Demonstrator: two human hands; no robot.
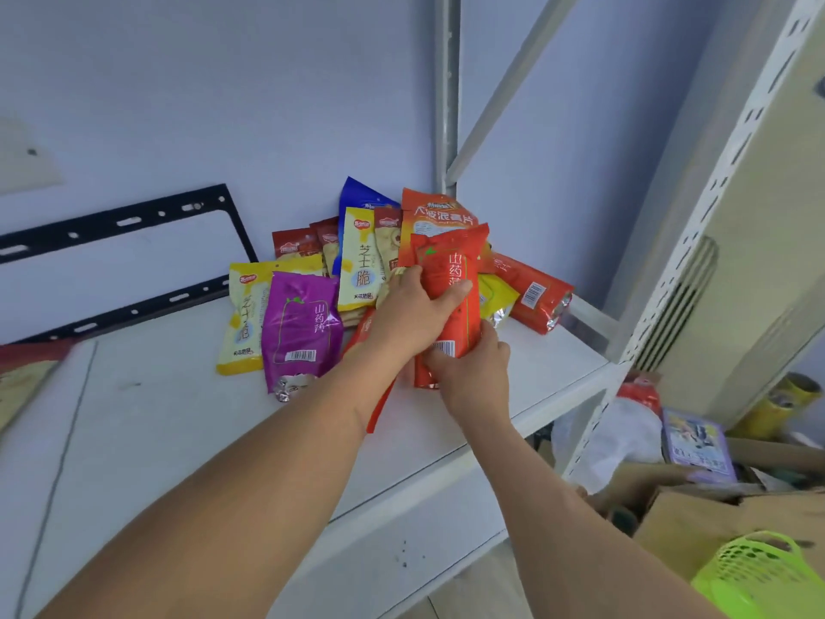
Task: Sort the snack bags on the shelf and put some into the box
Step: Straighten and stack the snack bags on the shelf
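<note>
A pile of snack bags lies on the white shelf, against the wall. I hold a red snack bag upright over the pile with both hands. My left hand grips its left side, thumb across the front. My right hand grips its bottom end near the barcode. A purple bag and a yellow bag lie to the left. Another yellow bag, a blue bag and an orange bag stand behind. A red bag lies at the right. The cardboard box sits below, right of the shelf.
A black metal frame leans on the wall at the left. White perforated shelf uprights rise on the right. Below right are a green plastic basket, a purple packet and other clutter around the box.
</note>
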